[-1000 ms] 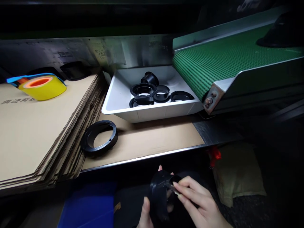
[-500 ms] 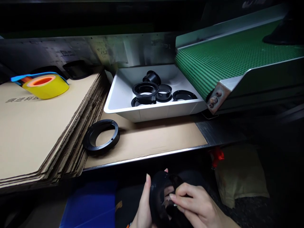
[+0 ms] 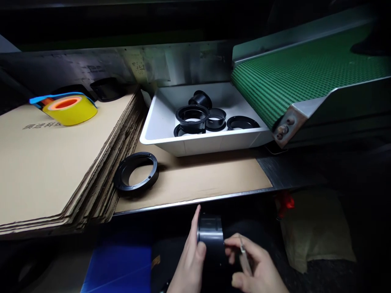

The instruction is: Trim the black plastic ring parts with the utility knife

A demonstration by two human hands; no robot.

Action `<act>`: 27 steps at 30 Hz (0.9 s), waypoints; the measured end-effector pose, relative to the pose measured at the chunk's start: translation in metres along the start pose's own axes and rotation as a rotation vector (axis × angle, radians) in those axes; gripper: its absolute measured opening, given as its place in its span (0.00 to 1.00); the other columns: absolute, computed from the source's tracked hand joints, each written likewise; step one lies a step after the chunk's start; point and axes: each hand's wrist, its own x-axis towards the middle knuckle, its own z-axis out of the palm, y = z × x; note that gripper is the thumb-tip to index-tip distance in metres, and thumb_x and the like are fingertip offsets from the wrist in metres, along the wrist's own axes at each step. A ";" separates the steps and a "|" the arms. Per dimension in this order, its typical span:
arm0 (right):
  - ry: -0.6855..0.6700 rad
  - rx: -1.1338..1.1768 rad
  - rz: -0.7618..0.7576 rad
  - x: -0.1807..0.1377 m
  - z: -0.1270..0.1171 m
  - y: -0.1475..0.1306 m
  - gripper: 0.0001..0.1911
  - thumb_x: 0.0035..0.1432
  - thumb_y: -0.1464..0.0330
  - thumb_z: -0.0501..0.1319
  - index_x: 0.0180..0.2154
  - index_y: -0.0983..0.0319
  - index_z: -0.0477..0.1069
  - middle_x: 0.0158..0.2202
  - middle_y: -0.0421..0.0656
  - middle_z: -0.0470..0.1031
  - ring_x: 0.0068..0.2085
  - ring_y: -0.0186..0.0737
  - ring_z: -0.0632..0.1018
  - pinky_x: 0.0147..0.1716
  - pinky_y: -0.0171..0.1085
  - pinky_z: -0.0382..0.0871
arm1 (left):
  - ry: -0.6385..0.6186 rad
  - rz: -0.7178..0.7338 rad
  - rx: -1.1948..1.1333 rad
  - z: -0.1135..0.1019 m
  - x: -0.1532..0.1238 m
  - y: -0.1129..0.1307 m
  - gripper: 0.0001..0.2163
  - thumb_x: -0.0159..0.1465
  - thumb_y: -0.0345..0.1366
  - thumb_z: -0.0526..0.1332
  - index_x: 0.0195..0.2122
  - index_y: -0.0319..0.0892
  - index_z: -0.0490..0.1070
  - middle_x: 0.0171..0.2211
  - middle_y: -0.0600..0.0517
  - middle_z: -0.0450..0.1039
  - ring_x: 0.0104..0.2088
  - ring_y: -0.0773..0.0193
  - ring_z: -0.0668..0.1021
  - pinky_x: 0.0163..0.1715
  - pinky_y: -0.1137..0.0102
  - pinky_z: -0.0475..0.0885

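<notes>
Low in the middle of the view, below the table's edge, my left hand (image 3: 189,260) grips a black plastic ring part (image 3: 210,238) by its side, thumb on the rim. My right hand (image 3: 255,266) is closed beside that part, pinching a thin metal blade-like tool (image 3: 243,254) against the part's lower right. A loose black ring (image 3: 136,176) lies flat on the brown cardboard sheet (image 3: 207,179) on the table. Several more black ring parts (image 3: 193,116) sit in a white tray (image 3: 159,132).
A thick stack of flat cardboard (image 3: 51,171) fills the left, with a yellow tape roll (image 3: 69,110) on top. A green conveyor belt (image 3: 290,77) slopes down to the tray from the right. A blue bin (image 3: 116,268) and a beige sack (image 3: 317,228) lie below the table.
The black part has turned in my hands from showing its open face to showing its side wall. My right hand has dropped lower beside it. The view has shifted a little to the left.
</notes>
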 end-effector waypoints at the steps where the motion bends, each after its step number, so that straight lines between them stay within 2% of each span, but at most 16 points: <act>1: 0.019 0.048 0.095 -0.003 0.008 0.000 0.35 0.38 0.44 0.80 0.43 0.59 0.84 0.35 0.47 0.78 0.36 0.43 0.80 0.39 0.37 0.77 | -0.021 0.087 0.131 -0.001 -0.001 -0.006 0.46 0.67 0.71 0.49 0.78 0.52 0.40 0.78 0.52 0.39 0.77 0.50 0.46 0.76 0.57 0.39; 2: 0.037 0.094 0.184 -0.005 0.015 -0.001 0.38 0.39 0.41 0.78 0.44 0.61 0.83 0.34 0.46 0.77 0.33 0.42 0.79 0.38 0.38 0.78 | -0.047 0.155 0.237 -0.001 -0.001 -0.012 0.48 0.64 0.74 0.49 0.78 0.56 0.38 0.78 0.52 0.39 0.77 0.46 0.48 0.75 0.53 0.43; 3: 0.072 0.121 0.267 -0.007 0.021 -0.003 0.41 0.40 0.38 0.76 0.45 0.63 0.82 0.31 0.45 0.76 0.28 0.37 0.76 0.31 0.35 0.76 | -0.065 0.216 0.336 -0.002 -0.001 -0.017 0.49 0.62 0.76 0.49 0.78 0.60 0.37 0.78 0.51 0.40 0.76 0.43 0.50 0.74 0.50 0.48; 5: 0.176 0.110 0.411 -0.010 0.029 -0.011 0.44 0.41 0.35 0.73 0.46 0.64 0.78 0.27 0.40 0.73 0.18 0.25 0.66 0.18 0.27 0.62 | -0.082 0.327 0.509 -0.004 -0.002 -0.022 0.49 0.60 0.77 0.51 0.77 0.63 0.36 0.78 0.49 0.39 0.75 0.37 0.54 0.71 0.44 0.55; 7: 0.258 0.104 0.491 -0.009 0.032 -0.022 0.45 0.39 0.34 0.73 0.43 0.65 0.75 0.27 0.38 0.72 0.16 0.19 0.60 0.15 0.23 0.51 | -0.068 0.390 0.582 -0.006 -0.004 -0.019 0.48 0.60 0.76 0.51 0.77 0.64 0.38 0.78 0.47 0.40 0.74 0.35 0.56 0.69 0.41 0.58; 11: 0.227 0.155 0.534 -0.006 0.031 -0.040 0.43 0.34 0.35 0.75 0.32 0.67 0.70 0.23 0.32 0.63 0.15 0.14 0.56 0.14 0.21 0.45 | -0.053 0.359 0.475 -0.008 -0.010 -0.003 0.41 0.66 0.68 0.56 0.76 0.70 0.40 0.77 0.49 0.43 0.75 0.39 0.55 0.70 0.41 0.56; 14: 0.250 0.242 0.625 -0.002 0.029 -0.045 0.44 0.34 0.38 0.77 0.37 0.66 0.68 0.23 0.30 0.63 0.14 0.14 0.56 0.14 0.22 0.41 | -0.136 0.342 0.338 -0.011 -0.011 0.004 0.33 0.73 0.56 0.56 0.75 0.72 0.41 0.78 0.53 0.37 0.76 0.41 0.51 0.71 0.41 0.54; 15: 0.239 0.283 0.665 -0.001 0.028 -0.046 0.43 0.35 0.39 0.77 0.38 0.64 0.66 0.22 0.29 0.63 0.13 0.15 0.56 0.15 0.22 0.40 | -0.162 0.327 0.299 -0.012 -0.011 0.004 0.31 0.74 0.54 0.54 0.75 0.72 0.43 0.78 0.55 0.37 0.77 0.42 0.50 0.71 0.41 0.53; 17: 0.155 0.307 0.699 0.002 0.025 -0.043 0.41 0.40 0.38 0.76 0.35 0.62 0.61 0.20 0.27 0.58 0.14 0.15 0.52 0.15 0.24 0.37 | -0.178 0.266 0.233 -0.014 -0.009 0.006 0.25 0.76 0.52 0.51 0.74 0.67 0.54 0.78 0.55 0.42 0.77 0.42 0.50 0.72 0.42 0.51; 20: -0.011 0.127 0.542 0.007 0.018 -0.036 0.38 0.51 0.35 0.68 0.30 0.62 0.58 0.21 0.30 0.54 0.16 0.19 0.51 0.15 0.26 0.39 | -0.103 0.178 0.198 -0.018 -0.008 0.013 0.20 0.76 0.51 0.53 0.66 0.61 0.71 0.73 0.51 0.57 0.75 0.41 0.55 0.73 0.43 0.50; 22: -0.069 -0.012 0.375 0.008 0.009 -0.030 0.36 0.56 0.37 0.66 0.31 0.65 0.66 0.22 0.33 0.57 0.19 0.22 0.55 0.16 0.26 0.45 | -0.070 0.188 0.242 -0.021 -0.007 0.020 0.20 0.73 0.52 0.60 0.65 0.61 0.73 0.71 0.50 0.61 0.74 0.40 0.58 0.73 0.45 0.53; 24: -0.086 -0.126 0.180 0.007 -0.001 -0.026 0.31 0.65 0.42 0.63 0.40 0.66 0.76 0.27 0.39 0.64 0.24 0.27 0.62 0.19 0.27 0.53 | -0.067 0.220 0.320 -0.024 -0.007 0.025 0.21 0.72 0.52 0.61 0.65 0.62 0.72 0.71 0.50 0.62 0.73 0.41 0.60 0.72 0.47 0.55; 27: -0.095 -0.317 -0.084 0.003 -0.013 -0.022 0.19 0.76 0.57 0.55 0.55 0.57 0.79 0.37 0.44 0.70 0.30 0.32 0.70 0.23 0.28 0.65 | -0.083 0.249 0.387 -0.027 -0.006 0.028 0.21 0.72 0.53 0.60 0.64 0.62 0.73 0.70 0.50 0.63 0.72 0.41 0.62 0.71 0.47 0.57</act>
